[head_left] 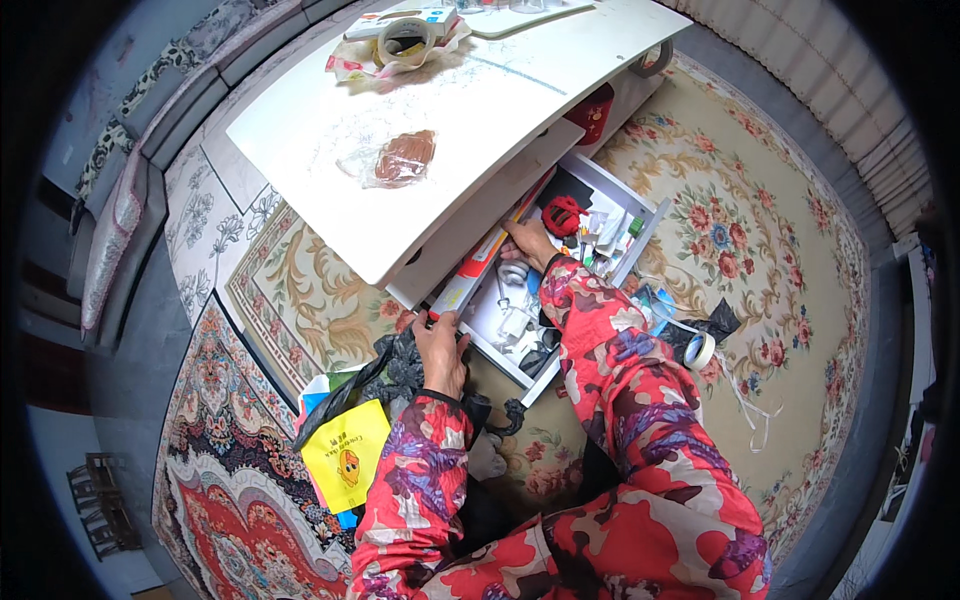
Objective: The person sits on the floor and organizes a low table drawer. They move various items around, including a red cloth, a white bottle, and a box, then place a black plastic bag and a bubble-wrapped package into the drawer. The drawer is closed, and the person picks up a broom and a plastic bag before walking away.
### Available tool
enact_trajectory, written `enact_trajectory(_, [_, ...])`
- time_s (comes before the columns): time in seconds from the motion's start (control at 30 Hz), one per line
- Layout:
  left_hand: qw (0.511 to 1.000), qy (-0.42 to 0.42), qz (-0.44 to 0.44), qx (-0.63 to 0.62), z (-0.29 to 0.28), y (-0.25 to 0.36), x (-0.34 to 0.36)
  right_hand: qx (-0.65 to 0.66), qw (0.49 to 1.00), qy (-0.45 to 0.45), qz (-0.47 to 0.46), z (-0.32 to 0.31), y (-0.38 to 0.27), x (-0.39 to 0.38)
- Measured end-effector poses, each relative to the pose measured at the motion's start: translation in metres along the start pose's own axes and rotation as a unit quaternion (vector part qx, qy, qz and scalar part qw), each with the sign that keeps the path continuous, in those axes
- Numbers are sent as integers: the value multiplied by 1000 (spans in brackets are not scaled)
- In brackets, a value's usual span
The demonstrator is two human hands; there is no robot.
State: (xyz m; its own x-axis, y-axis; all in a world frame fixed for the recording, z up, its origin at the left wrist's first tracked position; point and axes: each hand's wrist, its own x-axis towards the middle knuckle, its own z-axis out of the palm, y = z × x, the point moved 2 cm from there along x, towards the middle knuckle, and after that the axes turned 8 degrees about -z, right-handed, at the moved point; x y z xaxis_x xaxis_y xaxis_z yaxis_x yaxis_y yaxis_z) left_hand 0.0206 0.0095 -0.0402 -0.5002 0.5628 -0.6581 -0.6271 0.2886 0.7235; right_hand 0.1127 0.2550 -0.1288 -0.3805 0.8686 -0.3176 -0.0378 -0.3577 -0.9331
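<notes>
A long, narrow box (pixel 480 258), red with yellow and white parts, lies lengthwise inside the pulled-out white drawer (pixel 499 363), along its inner, left-hand side. Its near end reaches the drawer's near left corner; whether it lies flat or leans is unclear.

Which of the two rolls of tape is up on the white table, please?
The yellowish roll, sitting on crumpled plastic; the white roll is lower, beside the right sleeve.
</notes>
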Motion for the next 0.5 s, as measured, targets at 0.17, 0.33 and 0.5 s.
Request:
enact_trajectory(0.17, [1000, 15, 15, 13, -2, -2, -1, 15, 997, 57, -57, 2, -5, 10])
enact_trajectory(0.33, [997, 10, -4, 72, -7, -4, 5, -83, 985, 151, -10, -14, -12, 3])
enact_trajectory(0.5, [888, -109, 80, 439, 4, -12, 6, -181, 965, 188, -6, -24, -15, -11])
